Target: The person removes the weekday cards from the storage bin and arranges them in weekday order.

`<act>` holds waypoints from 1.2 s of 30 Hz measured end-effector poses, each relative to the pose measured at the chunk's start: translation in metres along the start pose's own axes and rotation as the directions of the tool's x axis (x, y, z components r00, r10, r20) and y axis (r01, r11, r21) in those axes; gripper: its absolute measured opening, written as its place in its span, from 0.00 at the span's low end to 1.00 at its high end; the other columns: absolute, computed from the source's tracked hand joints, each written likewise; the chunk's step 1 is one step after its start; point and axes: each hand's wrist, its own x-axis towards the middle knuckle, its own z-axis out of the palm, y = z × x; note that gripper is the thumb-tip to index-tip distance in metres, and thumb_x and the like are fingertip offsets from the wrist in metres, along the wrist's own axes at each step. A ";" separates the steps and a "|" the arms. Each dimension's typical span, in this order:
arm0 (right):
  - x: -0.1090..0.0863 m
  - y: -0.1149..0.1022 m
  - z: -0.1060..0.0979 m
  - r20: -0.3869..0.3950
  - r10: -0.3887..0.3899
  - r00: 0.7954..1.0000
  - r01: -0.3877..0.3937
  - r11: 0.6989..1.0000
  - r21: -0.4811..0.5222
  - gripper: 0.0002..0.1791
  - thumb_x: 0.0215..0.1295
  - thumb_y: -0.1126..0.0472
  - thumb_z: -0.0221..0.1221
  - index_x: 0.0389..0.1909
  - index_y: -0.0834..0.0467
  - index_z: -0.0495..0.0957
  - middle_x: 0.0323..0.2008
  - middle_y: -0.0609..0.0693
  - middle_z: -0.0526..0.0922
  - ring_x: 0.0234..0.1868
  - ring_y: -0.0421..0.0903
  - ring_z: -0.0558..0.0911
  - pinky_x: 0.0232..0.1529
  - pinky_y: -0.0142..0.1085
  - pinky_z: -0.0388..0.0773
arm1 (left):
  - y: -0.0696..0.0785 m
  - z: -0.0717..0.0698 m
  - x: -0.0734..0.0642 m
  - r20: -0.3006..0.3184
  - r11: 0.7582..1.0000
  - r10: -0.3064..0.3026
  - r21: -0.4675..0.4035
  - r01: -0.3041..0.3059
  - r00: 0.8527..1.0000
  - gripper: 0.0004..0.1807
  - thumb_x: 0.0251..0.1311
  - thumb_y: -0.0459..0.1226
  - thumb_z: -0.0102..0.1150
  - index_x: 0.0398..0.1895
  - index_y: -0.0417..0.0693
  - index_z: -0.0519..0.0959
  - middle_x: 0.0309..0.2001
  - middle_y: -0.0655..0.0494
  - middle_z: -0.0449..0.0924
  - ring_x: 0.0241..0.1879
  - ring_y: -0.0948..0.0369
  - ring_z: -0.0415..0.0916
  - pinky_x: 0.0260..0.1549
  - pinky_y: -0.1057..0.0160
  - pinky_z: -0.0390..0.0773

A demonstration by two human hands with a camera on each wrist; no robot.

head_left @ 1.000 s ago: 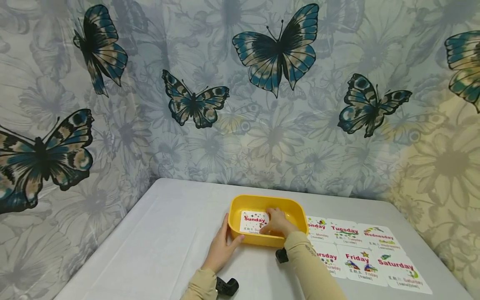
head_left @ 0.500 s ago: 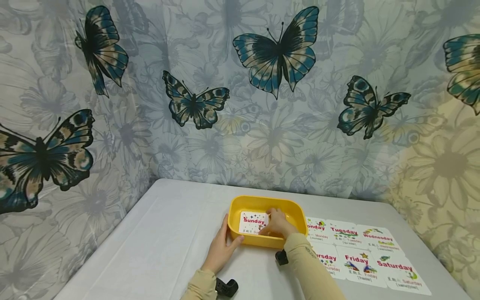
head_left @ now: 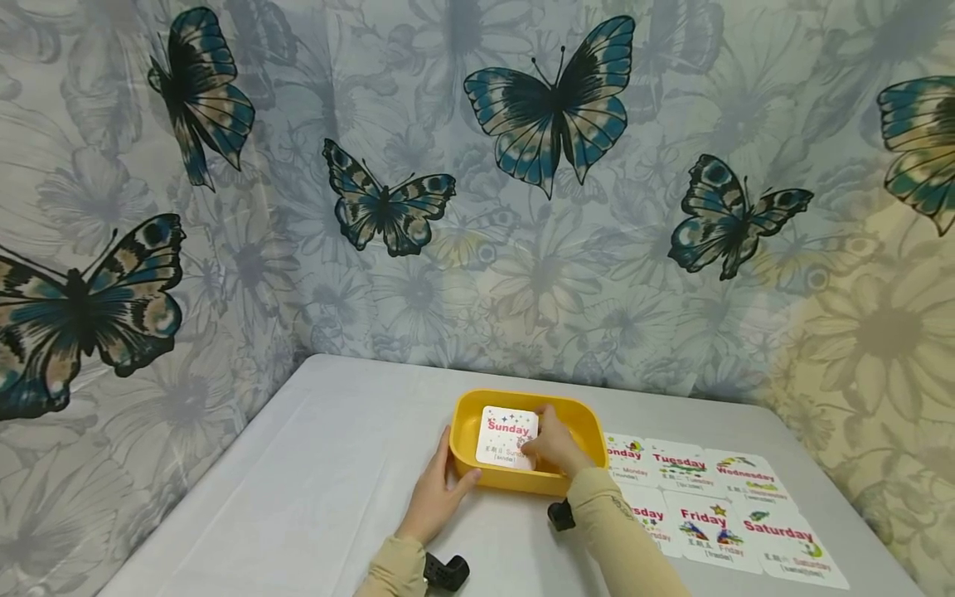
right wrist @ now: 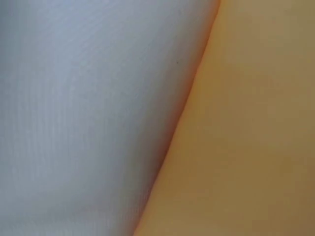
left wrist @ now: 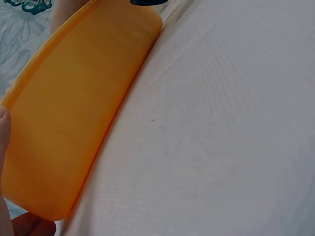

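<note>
A yellow plastic box (head_left: pixel 515 479) stands on the white table, its long side facing me. My left hand (head_left: pixel 435 500) grips its front left corner, thumb on the front wall and fingers along the left side. In the left wrist view the thumb and fingertips show at the edge of the box (left wrist: pixel 81 93). Inside the box, my right hand (head_left: pixel 558 446) pinches the right edge of a white card printed "Sunday" (head_left: pixel 506 452). The card is tilted up toward me. The right wrist view shows only the box wall (right wrist: pixel 251 128) and tablecloth, with the hand out of sight.
To the right of the box lie two rows of weekday cards, among them Tuesday (head_left: pixel 677 474), Friday (head_left: pixel 701 531) and Saturday (head_left: pixel 779 543). The right forearm partly covers the nearest ones. A butterfly-patterned curtain (head_left: pixel 522 249) hangs behind the table (head_left: pixel 336 464).
The right hand has raised the Sunday card from lying low in the box to a tilted position, showing more of its face. The left hand keeps its place on the box.
</note>
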 end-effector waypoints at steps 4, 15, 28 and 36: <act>-0.001 -0.002 -0.003 -0.013 -0.047 0.999 0.046 0.999 -0.026 0.35 0.52 0.72 0.64 0.59 0.65 0.58 0.40 0.60 0.74 0.37 0.51 0.73 0.40 0.41 0.75 | -0.001 0.000 -0.001 -0.006 1.000 0.001 0.005 -0.001 1.000 0.50 0.56 0.59 0.55 0.73 0.48 0.44 0.68 0.45 0.54 0.66 0.50 0.53 0.63 0.51 0.55; -0.019 -0.016 -0.013 -0.051 -0.147 0.988 0.152 0.982 0.114 0.30 0.56 0.77 0.57 0.60 0.64 0.59 0.36 0.59 0.71 0.30 0.50 0.77 0.27 0.38 0.82 | -0.003 0.000 -0.002 -0.003 1.000 0.004 0.020 -0.004 1.000 0.50 0.56 0.60 0.55 0.73 0.47 0.44 0.68 0.44 0.54 0.66 0.49 0.53 0.63 0.50 0.55; -0.056 -0.017 -0.035 -0.152 -0.144 0.978 0.198 0.873 0.445 0.33 0.58 0.75 0.57 0.64 0.63 0.57 0.41 0.62 0.73 0.33 0.50 0.81 0.33 0.41 0.82 | -0.006 0.001 0.000 -0.008 0.999 0.016 0.032 -0.015 1.000 0.50 0.55 0.60 0.55 0.74 0.50 0.43 0.69 0.46 0.53 0.66 0.51 0.53 0.63 0.50 0.55; -0.086 0.004 -0.050 -0.099 -0.119 0.988 0.152 0.856 0.494 0.33 0.59 0.70 0.59 0.64 0.59 0.57 0.42 0.61 0.73 0.35 0.51 0.80 0.35 0.40 0.82 | -0.002 0.000 0.000 -0.011 1.000 0.023 0.021 -0.023 1.000 0.50 0.55 0.59 0.56 0.74 0.50 0.44 0.69 0.46 0.54 0.66 0.51 0.53 0.63 0.51 0.56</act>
